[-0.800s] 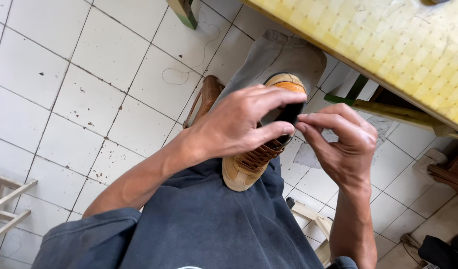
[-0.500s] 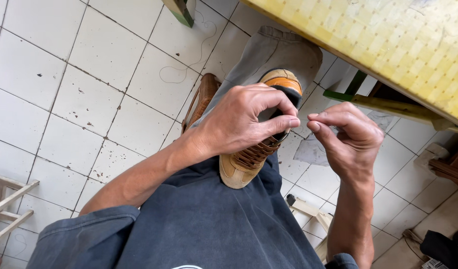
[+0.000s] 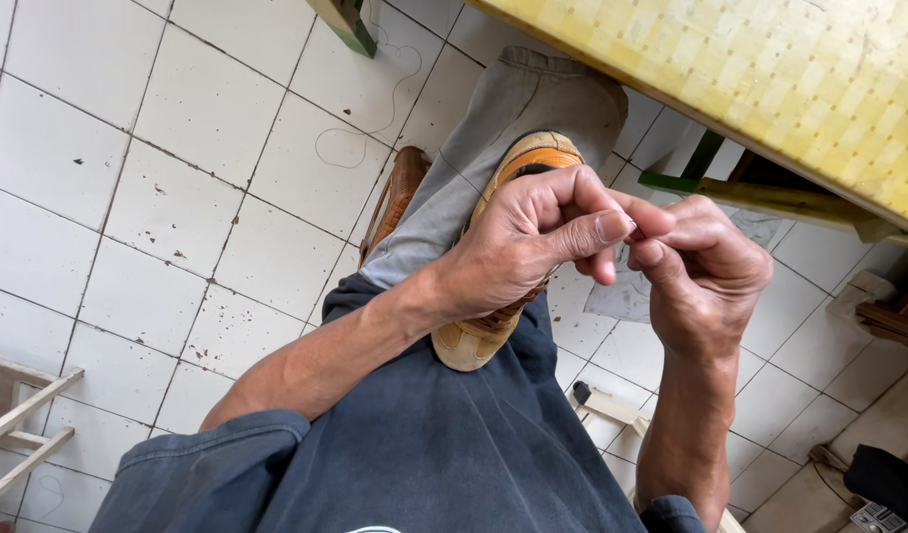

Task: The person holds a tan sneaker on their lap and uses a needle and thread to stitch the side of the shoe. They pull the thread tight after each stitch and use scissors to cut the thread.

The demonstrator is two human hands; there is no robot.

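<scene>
Here one tan leather shoe with an orange collar and brown laces (image 3: 478, 331) lies sole-down on the person's dark blue lap (image 3: 444, 444), and everything else is best placed from it. Two hands work just above it. The left hand (image 3: 533, 242) is curled over the shoe's middle, thumb pressed to forefinger; the right hand (image 3: 701, 271) sits just to the right of the shoe, its fingertips (image 3: 651, 252) pinched and meeting those of the left. What lies between the pinched tips is too fine to make out, so I cannot tell what either hand holds. A second shoe, brown (image 3: 399, 192), shows on the foot at the far side of the tan shoe, partly covered by a grey trouser leg (image 3: 493, 118).

Beyond the shoe, to the upper right, runs the edge of one yellow checked bench (image 3: 770, 69), with green-painted wooden rails (image 3: 760, 192) under it. Left of the shoe the white tiled floor (image 3: 138, 197) stretches broad, with a loose thread (image 3: 360, 133) lying on it. A pale wooden frame (image 3: 24, 419) stands at the far left edge.
</scene>
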